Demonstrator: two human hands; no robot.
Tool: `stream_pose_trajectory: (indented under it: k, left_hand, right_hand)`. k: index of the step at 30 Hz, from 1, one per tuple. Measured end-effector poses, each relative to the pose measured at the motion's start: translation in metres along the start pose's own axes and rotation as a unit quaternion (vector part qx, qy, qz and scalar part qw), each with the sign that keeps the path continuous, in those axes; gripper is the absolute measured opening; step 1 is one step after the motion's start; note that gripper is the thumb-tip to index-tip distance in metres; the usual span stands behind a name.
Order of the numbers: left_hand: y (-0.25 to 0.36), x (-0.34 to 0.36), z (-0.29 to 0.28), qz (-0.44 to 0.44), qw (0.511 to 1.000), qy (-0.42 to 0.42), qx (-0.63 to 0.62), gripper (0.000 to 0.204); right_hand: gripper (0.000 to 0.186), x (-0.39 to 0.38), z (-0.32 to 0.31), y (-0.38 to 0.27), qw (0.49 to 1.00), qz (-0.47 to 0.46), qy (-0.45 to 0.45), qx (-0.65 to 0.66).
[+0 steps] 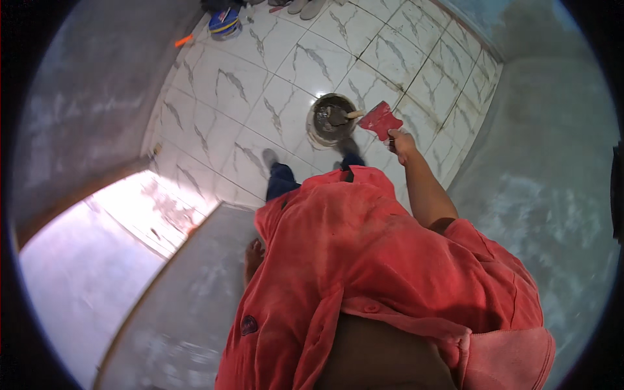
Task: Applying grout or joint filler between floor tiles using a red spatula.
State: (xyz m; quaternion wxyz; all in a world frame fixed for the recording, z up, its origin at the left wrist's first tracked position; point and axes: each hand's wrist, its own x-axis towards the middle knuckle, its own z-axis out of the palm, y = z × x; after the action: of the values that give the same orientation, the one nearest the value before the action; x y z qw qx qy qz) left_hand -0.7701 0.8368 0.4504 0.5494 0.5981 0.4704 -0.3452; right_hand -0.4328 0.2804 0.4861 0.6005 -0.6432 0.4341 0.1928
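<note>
**A:** Start at the left. What is over there?

**B:** A grey plastered wall edge running up from about seven o'clock. The left hand [253, 255] hangs low beside the red shirt [364, 260]; only part of it shows against the wall, and I cannot tell how far its fingers are curled or whether it has anything in it.

**A:** And in the middle?

**B:** A round bucket [331, 119] stands on the white marbled floor tiles [227, 84], just past the person's feet. A trowel [341, 117] lies in the grey mortar inside, its pale handle pointing out toward three o'clock.

**A:** So where is the right hand?

**B:** The right hand [401, 142] is stretched forward and closed round the handle of a red scraper [380, 119], with the flat blade aimed up toward eleven o'clock. From that hand the bucket lies at about ten o'clock, near, the blade's corner just beside the rim.

**A:** Which hand is closer to the bucket?

**B:** The right, plainly. The left is well apart from it, down by the hip.
</note>
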Motion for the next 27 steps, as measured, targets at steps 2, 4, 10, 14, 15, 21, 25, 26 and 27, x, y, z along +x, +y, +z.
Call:
stream_pose_trajectory:
  k: [2,4,10,14,15,21,25,26,27]
  left_hand:
    - [0.009,0.026,-0.070,-0.033,0.998,0.044,0.039,0.044]
    - [-0.007,0.039,-0.171,-0.003,0.997,0.074,0.035,0.040]
    - [0.224,0.021,-0.245,0.067,0.976,0.206,0.020,0.042]
    - [0.286,0.029,-0.233,0.115,0.973,0.198,-0.009,0.051]
    - [0.298,0.034,-0.220,0.113,0.979,0.169,0.020,0.049]
    - [0.448,-0.036,-0.008,0.234,0.956,-0.094,0.148,0.049]
    - [0.555,-0.213,0.127,0.446,0.747,-0.441,0.221,0.048]
    - [0.565,-0.255,0.148,0.507,0.668,-0.480,0.257,0.047]
    - [0.580,-0.293,0.165,0.605,0.512,-0.541,0.282,0.045]
  right_hand:
    - [0.014,-0.005,0.018,0.018,0.998,0.004,-0.002,0.061]
    - [0.014,-0.033,0.064,0.020,0.989,0.020,0.002,0.145]
    - [0.014,-0.129,0.057,0.045,0.957,-0.035,0.089,0.275]
    - [0.010,-0.142,0.062,0.066,0.933,-0.008,0.128,0.335]
    - [0.010,-0.143,0.061,0.071,0.931,-0.013,0.119,0.345]
    - [0.013,-0.151,0.044,0.064,0.940,-0.013,0.142,0.310]
    - [0.013,-0.148,0.017,0.037,0.961,-0.019,0.152,0.231]
    - [0.012,-0.145,0.009,0.031,0.956,-0.020,0.162,0.242]
    - [0.012,-0.146,-0.003,0.028,0.957,-0.016,0.165,0.237]
